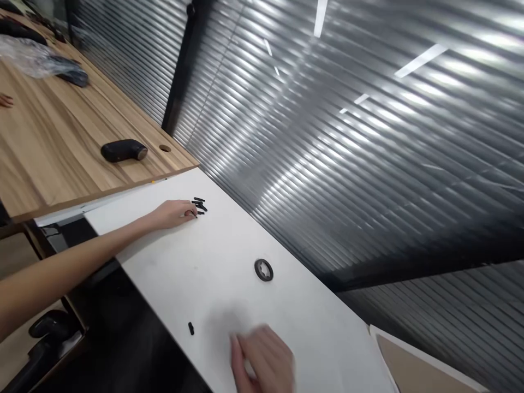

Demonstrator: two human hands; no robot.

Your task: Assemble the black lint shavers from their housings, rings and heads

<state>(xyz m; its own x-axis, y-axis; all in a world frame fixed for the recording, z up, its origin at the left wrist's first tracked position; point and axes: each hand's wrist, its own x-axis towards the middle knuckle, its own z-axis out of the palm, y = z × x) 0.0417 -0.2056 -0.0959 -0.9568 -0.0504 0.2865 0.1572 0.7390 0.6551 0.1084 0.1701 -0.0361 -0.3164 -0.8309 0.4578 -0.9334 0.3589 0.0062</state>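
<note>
A: Left hand?
B: Fingertips narrow against the small black rods, upper middle of the white tabletop, long axes lying roughly left-right; grip unclear.
A: Right hand?
B: Blurred at bottom; fingers, cannot tell.

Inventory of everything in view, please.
small rods: about five, black, clustered on the white panel
loose rod: one, black, on the white panel
ring with star-shaped hole: one, black, on the white panel
handle-shaped object: one, black, on the wooden table
round table hole: one, brown, near the table's wall edge
plastic wrap: one, clear, far table end
dark items: several, black, beside the wrap
ribbed metal wall: one, silver, beyond both surfaces
co-worker's fingers: one hand, table's far edge
left hand: one, at the small rods
right hand: one, blurred, over the white panel
</note>
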